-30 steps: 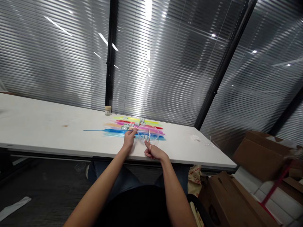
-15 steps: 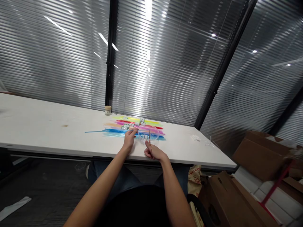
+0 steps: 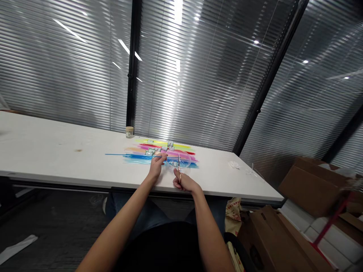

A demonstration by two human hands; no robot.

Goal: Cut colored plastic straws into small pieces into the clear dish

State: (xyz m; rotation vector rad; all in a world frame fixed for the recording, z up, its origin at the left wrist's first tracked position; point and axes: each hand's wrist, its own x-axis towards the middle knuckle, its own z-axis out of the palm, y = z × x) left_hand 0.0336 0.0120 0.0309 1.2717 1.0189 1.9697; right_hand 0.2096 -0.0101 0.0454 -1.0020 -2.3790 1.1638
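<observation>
My left hand (image 3: pixel 157 166) is closed, its fingertips pinching a long thin blue strip (image 3: pixel 115 154) that sticks out to the left over the table. In my right hand (image 3: pixel 183 181) is a pair of scissors (image 3: pixel 179 168), blades pointing up and away from me. The blades look nearly closed. A clear round bowl (image 3: pixel 189 160) stands just beyond both hands, with small pale pieces low in it that I cannot make out well. Bundles of thin coloured strips (image 3: pixel 184 146) in yellow, red, pink, orange and blue lie behind and beneath, some with printed labels.
A small jar with a tan lid (image 3: pixel 129 132) stands at the back of the white table (image 3: pixel 70 132). Crumpled clear plastic (image 3: pixel 234 164) lies to the right. Cardboard boxes (image 3: pixel 272 241) crowd the floor at right, beside a printed bag (image 3: pixel 233 215). Blinds rise behind the table.
My left hand has shifted slightly right and up, and the blue strip's left end moved right with it. The strip earlier reached across to the scissor blades; now no length shows there.
</observation>
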